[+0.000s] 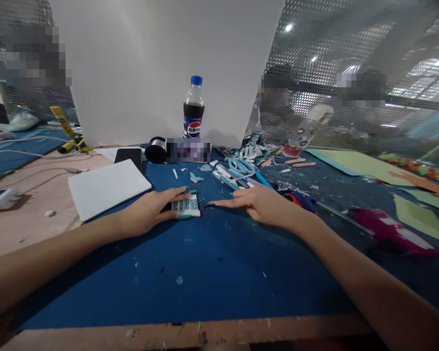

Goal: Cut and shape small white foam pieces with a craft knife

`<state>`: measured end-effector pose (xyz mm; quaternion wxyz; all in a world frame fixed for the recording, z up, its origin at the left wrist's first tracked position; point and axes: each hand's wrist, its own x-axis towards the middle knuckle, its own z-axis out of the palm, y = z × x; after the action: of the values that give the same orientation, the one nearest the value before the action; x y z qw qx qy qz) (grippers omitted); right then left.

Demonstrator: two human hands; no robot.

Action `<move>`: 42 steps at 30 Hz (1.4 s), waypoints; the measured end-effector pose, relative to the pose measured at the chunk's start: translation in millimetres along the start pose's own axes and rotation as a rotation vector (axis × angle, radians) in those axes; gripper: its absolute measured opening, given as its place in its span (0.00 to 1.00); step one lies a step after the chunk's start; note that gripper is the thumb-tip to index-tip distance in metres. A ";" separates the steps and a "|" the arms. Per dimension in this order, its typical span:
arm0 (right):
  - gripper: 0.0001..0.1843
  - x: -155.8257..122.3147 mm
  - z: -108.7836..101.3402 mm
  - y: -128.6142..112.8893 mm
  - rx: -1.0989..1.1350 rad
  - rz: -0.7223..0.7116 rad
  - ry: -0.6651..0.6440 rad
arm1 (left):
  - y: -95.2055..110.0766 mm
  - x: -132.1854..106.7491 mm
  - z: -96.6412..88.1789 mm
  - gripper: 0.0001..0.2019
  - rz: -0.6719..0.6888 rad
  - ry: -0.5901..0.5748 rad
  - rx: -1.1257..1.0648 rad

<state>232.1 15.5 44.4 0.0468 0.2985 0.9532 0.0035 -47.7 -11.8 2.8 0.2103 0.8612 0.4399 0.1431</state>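
Note:
My left hand [148,212] lies on the blue cutting mat [219,278], its thumb along the near edge and its fingers along the far edge of a small white piece with a blue dotted pattern [190,206]. That piece rests flat on the mat, and its left part is hidden under the hand. Just to its right is my right hand [263,201], its index finger stretched out toward the piece without touching it. The other fingers are curled, and I see nothing held in them.
Behind the hands are blue and white scraps [252,153], light blue tubes [237,168], a spool [156,150] and a cola bottle [193,112]. A white board [109,187] lies left. A blue glue gun [303,201] and a magenta tool [395,229] lie right.

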 end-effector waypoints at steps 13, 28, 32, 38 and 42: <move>0.35 8.3 16.0 -7.3 0.089 -0.079 0.047 | 1.8 1.0 -1.2 0.28 -0.018 -0.018 -0.006; 0.40 10.1 10.9 -17.8 -0.051 -0.041 0.014 | 2.9 1.1 -1.0 0.28 -0.006 -0.006 0.026; 0.39 8.6 10.3 -18.8 -0.074 -0.040 0.009 | 3.1 0.4 -1.7 0.27 -0.002 -0.013 0.018; 0.39 8.2 10.0 -18.3 -0.069 -0.030 0.001 | 3.6 -0.2 -2.3 0.28 -0.012 -0.017 0.021; 0.39 8.4 10.0 -17.0 -0.046 -0.034 0.007 | 4.0 0.2 -2.4 0.28 -0.034 -0.021 0.027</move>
<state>216.5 6.1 33.1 0.0505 0.2813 0.9580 0.0257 -45.8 -13.1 6.9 0.2054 0.8578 0.4543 0.1246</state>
